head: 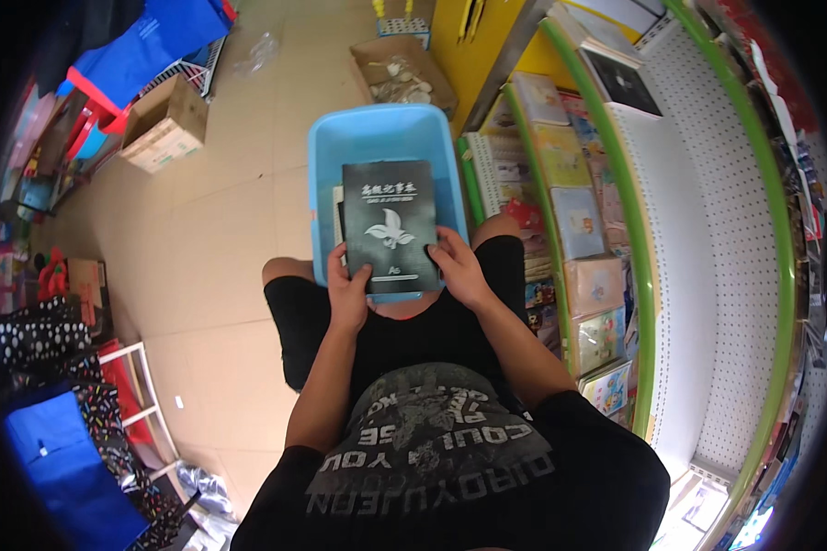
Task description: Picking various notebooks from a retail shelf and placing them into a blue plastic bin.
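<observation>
Between my two hands is a black notebook (390, 234) with a white leaf design and writing on its cover. My left hand (349, 293) grips its lower left edge, thumb on the cover. On the lower right edge, my right hand (460, 270) holds it the same way. The notebook is over a light blue plastic basin (379, 124) in front of my knees and hides much of its inside. Edges of other items show at the notebook's left side; what they are is mostly hidden.
At my right stands a green-edged shelf rack (624, 227) with books and notebooks in rows (579, 220). A dark book (624, 82) lies on its upper shelf. Ahead is a cardboard box (403, 72) with small items. Another carton (167, 127) and blue bags (76, 468) are at left.
</observation>
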{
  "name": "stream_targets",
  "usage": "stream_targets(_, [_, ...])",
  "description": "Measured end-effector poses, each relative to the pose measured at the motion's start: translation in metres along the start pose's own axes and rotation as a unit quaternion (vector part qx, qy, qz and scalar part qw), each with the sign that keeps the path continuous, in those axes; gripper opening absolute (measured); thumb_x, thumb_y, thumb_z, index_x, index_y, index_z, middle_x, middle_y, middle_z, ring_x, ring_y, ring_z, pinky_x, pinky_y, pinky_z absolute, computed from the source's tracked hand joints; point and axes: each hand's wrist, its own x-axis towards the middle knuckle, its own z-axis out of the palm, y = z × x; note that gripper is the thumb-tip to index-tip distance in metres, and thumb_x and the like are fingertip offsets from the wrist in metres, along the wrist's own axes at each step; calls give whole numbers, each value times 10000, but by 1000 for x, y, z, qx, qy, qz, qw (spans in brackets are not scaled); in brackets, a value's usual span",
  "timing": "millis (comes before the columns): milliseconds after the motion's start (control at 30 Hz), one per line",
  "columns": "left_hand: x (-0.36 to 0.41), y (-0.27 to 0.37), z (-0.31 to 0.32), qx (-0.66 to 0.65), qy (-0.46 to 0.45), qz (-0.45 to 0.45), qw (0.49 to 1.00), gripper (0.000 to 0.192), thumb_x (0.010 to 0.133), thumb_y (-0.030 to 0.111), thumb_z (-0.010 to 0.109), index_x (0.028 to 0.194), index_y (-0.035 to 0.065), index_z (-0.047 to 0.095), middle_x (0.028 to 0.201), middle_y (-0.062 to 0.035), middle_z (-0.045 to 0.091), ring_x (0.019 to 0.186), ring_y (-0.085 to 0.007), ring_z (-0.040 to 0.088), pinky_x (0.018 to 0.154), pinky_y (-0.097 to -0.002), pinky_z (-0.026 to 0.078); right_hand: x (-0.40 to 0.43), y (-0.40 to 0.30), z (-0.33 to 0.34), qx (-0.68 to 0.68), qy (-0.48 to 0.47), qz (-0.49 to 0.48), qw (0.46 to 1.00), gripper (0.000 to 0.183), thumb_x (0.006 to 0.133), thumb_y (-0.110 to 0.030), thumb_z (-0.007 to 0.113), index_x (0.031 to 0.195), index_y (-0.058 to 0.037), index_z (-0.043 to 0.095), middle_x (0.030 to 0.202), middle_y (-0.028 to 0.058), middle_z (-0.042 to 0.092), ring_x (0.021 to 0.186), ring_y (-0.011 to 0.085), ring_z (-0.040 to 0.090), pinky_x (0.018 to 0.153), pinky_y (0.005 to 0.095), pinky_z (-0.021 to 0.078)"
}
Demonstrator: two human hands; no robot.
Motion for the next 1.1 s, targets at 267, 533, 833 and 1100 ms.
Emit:
stream_targets(267, [-21,24,8,7,-51,9,999,507,861,-69,498,1315,46,305,1054,-152,611,933,-172,625,793,-271,508,-26,-7,8,100,-40,-50,993,400,910,55,450,1292,-7,351,1076,123,626,971,151,605,833,276,473])
stream_targets(533, [-24,32,11,23,-46,21,998,506,862,-92,485,1314,41,300,1060,-153,610,939,-170,626,795,-266,507,-31,-13,15,115,-34,-62,991,407,914,60,428,1301,-12,324,1088,126,622,1002,153,601,874,282,460])
stream_targets(833, [-26,31,14,34,-45,31,998,502,868,-84,485,1316,39,298,1047,-143,605,910,-155,624,750,-254,509,-33,-17,13,73,-33,-72,994,432,909,58,448,1313,-9,312,1067,115,619,963,135,609,845,269,469])
stream_targets(1100, [-25,27,12,39,-42,46,997,493,868,-76,487,1312,36,304,1045,-138,599,889,-146,621,732,-248,508,-34,-18,14,14,-26,-103,994,477,890,50,490,1320,-18,296,1058,120,615,953,137,605,826,273,471])
